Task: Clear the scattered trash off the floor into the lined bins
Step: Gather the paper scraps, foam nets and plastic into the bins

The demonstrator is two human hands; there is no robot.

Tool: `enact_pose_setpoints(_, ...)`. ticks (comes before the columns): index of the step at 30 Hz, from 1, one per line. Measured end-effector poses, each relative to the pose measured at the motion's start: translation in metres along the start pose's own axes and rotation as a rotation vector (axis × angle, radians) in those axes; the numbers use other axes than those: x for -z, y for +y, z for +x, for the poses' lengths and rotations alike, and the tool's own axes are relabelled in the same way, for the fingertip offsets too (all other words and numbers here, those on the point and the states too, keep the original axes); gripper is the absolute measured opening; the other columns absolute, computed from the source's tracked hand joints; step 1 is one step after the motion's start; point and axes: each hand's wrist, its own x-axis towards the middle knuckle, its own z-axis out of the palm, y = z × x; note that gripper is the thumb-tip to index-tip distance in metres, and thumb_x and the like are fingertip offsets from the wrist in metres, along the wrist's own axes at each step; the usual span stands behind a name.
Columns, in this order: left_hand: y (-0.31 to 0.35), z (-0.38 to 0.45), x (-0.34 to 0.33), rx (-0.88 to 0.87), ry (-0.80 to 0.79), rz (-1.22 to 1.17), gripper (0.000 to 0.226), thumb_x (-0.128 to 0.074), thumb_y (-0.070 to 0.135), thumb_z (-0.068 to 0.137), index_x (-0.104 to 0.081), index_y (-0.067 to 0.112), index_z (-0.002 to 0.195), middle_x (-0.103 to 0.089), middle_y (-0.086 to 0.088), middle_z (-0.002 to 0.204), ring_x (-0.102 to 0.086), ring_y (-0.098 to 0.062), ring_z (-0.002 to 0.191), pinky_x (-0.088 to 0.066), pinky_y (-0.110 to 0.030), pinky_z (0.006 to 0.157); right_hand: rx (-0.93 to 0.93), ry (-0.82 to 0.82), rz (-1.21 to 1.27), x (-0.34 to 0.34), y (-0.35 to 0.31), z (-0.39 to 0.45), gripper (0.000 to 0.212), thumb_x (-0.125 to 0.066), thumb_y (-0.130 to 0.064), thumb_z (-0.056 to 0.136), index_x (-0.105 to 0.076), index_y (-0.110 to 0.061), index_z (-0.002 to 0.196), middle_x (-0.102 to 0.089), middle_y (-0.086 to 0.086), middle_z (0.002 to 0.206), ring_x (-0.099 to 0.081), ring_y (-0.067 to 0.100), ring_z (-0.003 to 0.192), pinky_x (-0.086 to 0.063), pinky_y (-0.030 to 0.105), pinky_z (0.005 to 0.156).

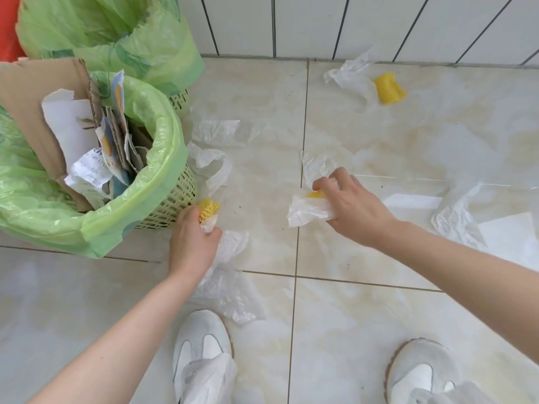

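Observation:
My left hand grips a yellow foam net together with clear plastic film that trails to the floor, right beside the near bin. My right hand grips a crumpled white plastic bag with a bit of yellow foam showing in it, low over the floor tiles. The near bin wears a green liner and holds cardboard and paper scraps. A second green-lined bin stands behind it.
More clear plastic bags lie near the bin, by the wall and at the right. Another yellow foam net lies near the wall. My white shoes stand at the bottom, with plastic by them.

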Motion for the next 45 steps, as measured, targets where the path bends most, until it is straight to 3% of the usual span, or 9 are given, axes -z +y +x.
enact_pose_setpoints(4, -0.010, -0.005, -0.010, -0.002, -0.050, 0.159, 0.028, -0.061, 0.015, 0.083, -0.050, 0.005, 0.107, -0.034, -0.003, 0.150, -0.052, -0.033, 0.113, -0.044, -0.042, 0.082, -0.046, -0.022, -0.093, 0.004, 0.007, 0.030, 0.055, -0.062, -0.021, 0.083, -0.038, -0.018, 0.132, -0.036, 0.013, 0.122, -0.044, 0.034, 0.104, -0.049, 0.043, 0.084)
enact_pose_setpoints(7, -0.008, -0.002, -0.015, -0.015, -0.090, 0.293, 0.031, -0.059, 0.018, 0.085, -0.046, 0.006, 0.110, -0.023, 0.000, 0.156, -0.058, -0.036, 0.105, -0.042, -0.039, 0.070, -0.139, -0.081, -0.108, -0.006, 0.016, 0.044, 0.064, -0.062, -0.027, 0.084, -0.030, -0.018, 0.139, -0.031, 0.015, 0.130, -0.039, 0.036, 0.106, -0.048, 0.045, 0.088)
enact_pose_setpoints(11, -0.003, 0.007, -0.022, 0.031, -0.191, 0.403, 0.036, -0.055, 0.023, 0.090, -0.041, 0.007, 0.119, -0.009, 0.002, 0.159, -0.060, -0.033, 0.106, -0.039, -0.035, 0.068, -0.196, -0.136, -0.096, -0.017, 0.022, 0.054, 0.073, -0.061, -0.042, 0.084, -0.021, -0.024, 0.143, -0.021, 0.014, 0.140, -0.034, 0.040, 0.116, -0.047, 0.051, 0.090)
enact_pose_setpoints(16, 0.000, 0.017, -0.025, -0.009, -0.147, 0.488, 0.036, -0.057, 0.020, 0.088, -0.043, 0.006, 0.117, -0.028, -0.009, 0.138, -0.064, -0.035, 0.089, -0.040, -0.035, 0.062, -0.207, -0.121, -0.101, -0.023, 0.025, 0.066, 0.074, -0.059, -0.046, 0.084, -0.018, -0.026, 0.143, -0.018, 0.012, 0.144, -0.033, 0.040, 0.119, -0.049, 0.051, 0.086)
enact_pose_setpoints(21, -0.002, 0.027, -0.025, -0.045, -0.129, 0.565, 0.031, -0.062, 0.014, 0.086, -0.045, 0.007, 0.111, -0.038, -0.012, 0.120, -0.065, -0.035, 0.077, -0.037, -0.034, 0.055, -0.191, -0.153, -0.137, -0.025, 0.023, 0.079, 0.083, -0.064, -0.033, 0.081, -0.014, -0.025, 0.146, -0.024, 0.012, 0.141, -0.034, 0.038, 0.114, -0.050, 0.046, 0.083)
enact_pose_setpoints(28, -0.009, 0.041, -0.027, -0.137, -0.130, 0.672, 0.030, -0.075, 0.005, 0.073, -0.054, 0.008, 0.095, -0.052, -0.011, 0.095, -0.063, -0.031, 0.055, -0.031, -0.029, 0.043, -0.091, -0.182, -0.227, -0.030, 0.015, 0.093, 0.055, -0.056, -0.006, 0.082, -0.031, -0.013, 0.131, -0.039, 0.012, 0.119, -0.046, 0.030, 0.099, -0.042, 0.030, 0.082)
enact_pose_setpoints(33, 0.005, 0.037, -0.023, -0.161, -0.145, 0.509, 0.021, -0.061, 0.006, 0.084, -0.048, 0.008, 0.100, -0.050, -0.011, 0.100, -0.062, -0.036, 0.082, -0.040, -0.038, 0.056, -0.099, -0.211, -0.202, -0.028, 0.017, 0.092, 0.043, -0.057, -0.005, 0.085, -0.037, -0.010, 0.122, -0.047, 0.011, 0.110, -0.054, 0.029, 0.099, -0.038, 0.029, 0.072)
enact_pose_setpoints(38, 0.026, 0.024, -0.012, -0.201, -0.095, 0.243, 0.023, -0.059, 0.009, 0.083, -0.038, 0.013, 0.092, -0.050, -0.009, 0.098, -0.056, -0.038, 0.084, -0.046, -0.044, 0.065, -0.142, -0.274, -0.038, -0.020, 0.016, 0.069, 0.033, -0.054, -0.017, 0.089, -0.043, -0.015, 0.120, -0.045, 0.007, 0.098, -0.053, 0.030, 0.087, -0.040, 0.033, 0.068)
enact_pose_setpoints(45, 0.070, 0.012, 0.023, -0.140, 0.028, -0.170, 0.021, -0.060, 0.007, 0.081, -0.041, 0.012, 0.084, -0.049, -0.002, 0.076, -0.041, -0.023, 0.069, -0.019, -0.029, 0.058, -0.269, -0.161, 0.355, 0.009, -0.003, 0.031, 0.022, -0.058, -0.013, 0.079, -0.050, -0.013, 0.099, -0.056, 0.008, 0.089, -0.052, 0.027, 0.080, -0.040, 0.032, 0.063)
